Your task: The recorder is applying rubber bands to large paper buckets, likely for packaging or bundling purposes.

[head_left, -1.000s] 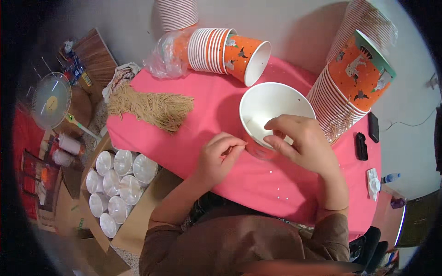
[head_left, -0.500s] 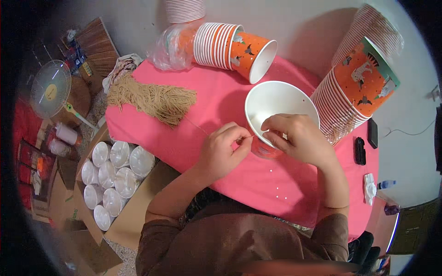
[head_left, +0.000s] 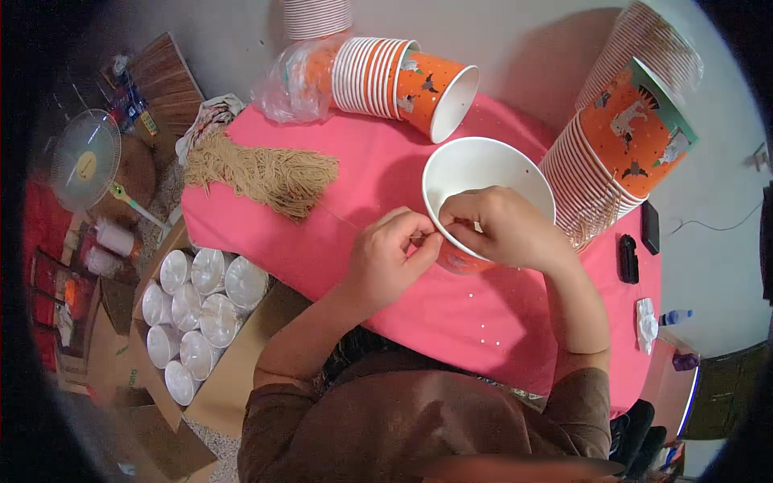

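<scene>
Fingertips of both hands are brought together at the near rim of a white-lined orange paper cup (head_left: 488, 179), which stands upright on the pink tablecloth (head_left: 378, 185) near the table's middle. The left hand (head_left: 393, 258) is closed to a pinch, thumb against forefinger, on what seems to be a thin pale string running off toward a bundle of tan raffia-like fibre (head_left: 262, 173); the string itself is too fine to be made out clearly. The right hand (head_left: 499, 227) is curled over the cup's rim, its fingers bent and nearly closed on the paper edge, and whether anything else is held there cannot be told. It is judged that the light cup could be tipped or its rim creased if the string is pulled hard while the wall is squeezed, and that the string could slip from so small a pinch. Nothing can be seen inside the cup. A sleeve of nested orange printed cups (head_left: 403, 76) lies on its side beyond it, a taller nested stack (head_left: 616, 153) leans at the right, and clear plastic lidded tubs (head_left: 201, 298) are packed in a cardboard box (head_left: 233, 378) on the floor.
</scene>
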Demonstrator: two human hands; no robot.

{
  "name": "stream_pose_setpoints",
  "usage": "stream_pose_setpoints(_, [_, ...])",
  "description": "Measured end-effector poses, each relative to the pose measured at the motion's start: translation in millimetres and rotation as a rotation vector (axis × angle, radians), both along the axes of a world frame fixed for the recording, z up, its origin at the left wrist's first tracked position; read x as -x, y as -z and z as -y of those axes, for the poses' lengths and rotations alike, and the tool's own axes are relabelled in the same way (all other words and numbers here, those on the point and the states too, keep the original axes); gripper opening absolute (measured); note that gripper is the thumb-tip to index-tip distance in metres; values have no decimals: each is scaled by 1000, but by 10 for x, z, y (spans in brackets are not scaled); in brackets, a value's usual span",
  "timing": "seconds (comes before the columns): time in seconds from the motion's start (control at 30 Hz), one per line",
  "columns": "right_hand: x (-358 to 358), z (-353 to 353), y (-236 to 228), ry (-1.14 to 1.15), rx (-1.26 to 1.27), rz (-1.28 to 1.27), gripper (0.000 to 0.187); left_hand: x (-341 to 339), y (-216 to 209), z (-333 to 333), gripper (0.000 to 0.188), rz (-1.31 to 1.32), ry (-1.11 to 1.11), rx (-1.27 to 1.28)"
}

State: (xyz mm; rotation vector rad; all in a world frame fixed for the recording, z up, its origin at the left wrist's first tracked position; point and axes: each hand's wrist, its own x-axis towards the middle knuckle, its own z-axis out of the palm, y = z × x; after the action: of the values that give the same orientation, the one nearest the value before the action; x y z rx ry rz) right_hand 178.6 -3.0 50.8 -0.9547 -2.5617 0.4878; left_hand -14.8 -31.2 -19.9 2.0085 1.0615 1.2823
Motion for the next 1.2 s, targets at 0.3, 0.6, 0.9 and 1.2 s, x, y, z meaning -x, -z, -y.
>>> stream_pose_setpoints(0.3, [-595,375,-333,448,-599,55,16,318,195,-107,28,30,11,-25])
stream_pose_setpoints(0.6, [-1722,967,-545,1158,-727,241,7,656,162,-136,18,263,369,450])
stream_pose_setpoints(0.9, [-1501,867,-337,1038,-496,300,24,610,12,-12,18,556,849,685])
stream_pose_setpoints(1.2, [-659,381,-163,273,-293,201,18,301,-146,4,14,323,253,202])
